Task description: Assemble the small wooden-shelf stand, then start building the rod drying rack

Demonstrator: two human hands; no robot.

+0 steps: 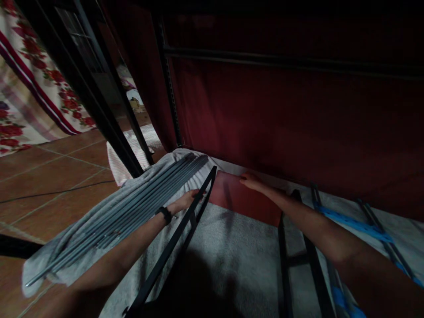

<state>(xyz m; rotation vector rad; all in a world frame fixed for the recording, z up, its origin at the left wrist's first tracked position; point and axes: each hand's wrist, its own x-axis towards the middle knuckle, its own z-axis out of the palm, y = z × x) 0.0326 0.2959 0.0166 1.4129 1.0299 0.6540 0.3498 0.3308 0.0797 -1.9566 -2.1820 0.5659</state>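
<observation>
A flat red board [243,198] lies across the far part of the grey cloth, between two black metal frames. My right hand [251,180] is at the board's far edge, its fingers closed on that edge. On the left, my left hand [188,199], with a dark watch on the wrist, closes around the upper bar of the left black metal frame [175,238]; the bar partly hides its fingers. The right black metal frame [306,247] stands under my right forearm. Several grey metal rods [149,194] lie side by side to the left of my left hand.
Blue-and-black metal pieces [357,221] lie on the right. A dark red cloth [281,119] hangs behind a black rack bar [265,57]. Black posts [86,97] slant at the left. Beyond them are a tiled floor [66,176], a cable and a flowered curtain [39,79].
</observation>
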